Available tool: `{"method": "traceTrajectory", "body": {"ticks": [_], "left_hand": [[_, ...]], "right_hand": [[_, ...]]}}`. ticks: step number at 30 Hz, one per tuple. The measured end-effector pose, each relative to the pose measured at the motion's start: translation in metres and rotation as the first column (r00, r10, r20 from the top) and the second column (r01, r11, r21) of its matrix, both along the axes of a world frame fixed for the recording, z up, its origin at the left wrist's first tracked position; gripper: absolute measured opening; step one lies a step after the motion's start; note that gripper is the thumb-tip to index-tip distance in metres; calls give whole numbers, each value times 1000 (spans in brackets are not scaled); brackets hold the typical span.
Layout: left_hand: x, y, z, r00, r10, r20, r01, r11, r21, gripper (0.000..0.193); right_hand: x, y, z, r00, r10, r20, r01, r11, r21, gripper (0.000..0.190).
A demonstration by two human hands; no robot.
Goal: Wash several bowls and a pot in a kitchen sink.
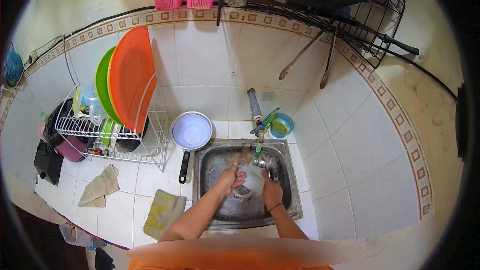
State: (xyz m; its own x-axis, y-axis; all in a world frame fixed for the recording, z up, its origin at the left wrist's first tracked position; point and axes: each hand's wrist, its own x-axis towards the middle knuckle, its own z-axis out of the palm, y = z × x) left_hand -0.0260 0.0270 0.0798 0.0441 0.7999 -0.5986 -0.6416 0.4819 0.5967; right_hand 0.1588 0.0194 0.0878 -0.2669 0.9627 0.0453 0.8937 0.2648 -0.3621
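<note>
A pale, translucent plastic container [252, 177] is held tilted between my two hands, over the stainless steel sink [221, 215] and just below the tap [258, 131]. My left hand [231, 180] grips its left side, palm partly upward, with the thumb by the rim and the fingers curled. On the right side, my right hand [272, 192] is closed around the container's edge, and its fingertips are mostly hidden. Water appears to run from the green tube [258, 150] on the tap's spout, near the right hand. A whitish ring-shaped thing lies in the basin below, partly covered.
Left of the sink stands a saucepan [192, 131] with a black handle. A teal bowl [281, 125] sits behind the sink. Farther left are a white dish rack [112, 159] with plates and two cloths [164, 213]. Tongs [305, 54] hang from a black wire rack [393, 18].
</note>
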Motion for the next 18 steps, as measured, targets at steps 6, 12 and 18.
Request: {"method": "traceTrajectory", "body": {"ticks": [6,12,18], "left_hand": [[23,18,-50,945,253,206,-238,967,-93,22],[16,6,-68,892,311,327,-365,923,119,21],[-12,15,-80,901,321,292,-382,906,181,24]], "right_hand": [[14,0,-33,993,111,40,-117,899,423,61],[22,3,-33,956,229,-185,-150,920,362,61],[24,16,-37,753,-71,-654,165,983,83,35]]}}
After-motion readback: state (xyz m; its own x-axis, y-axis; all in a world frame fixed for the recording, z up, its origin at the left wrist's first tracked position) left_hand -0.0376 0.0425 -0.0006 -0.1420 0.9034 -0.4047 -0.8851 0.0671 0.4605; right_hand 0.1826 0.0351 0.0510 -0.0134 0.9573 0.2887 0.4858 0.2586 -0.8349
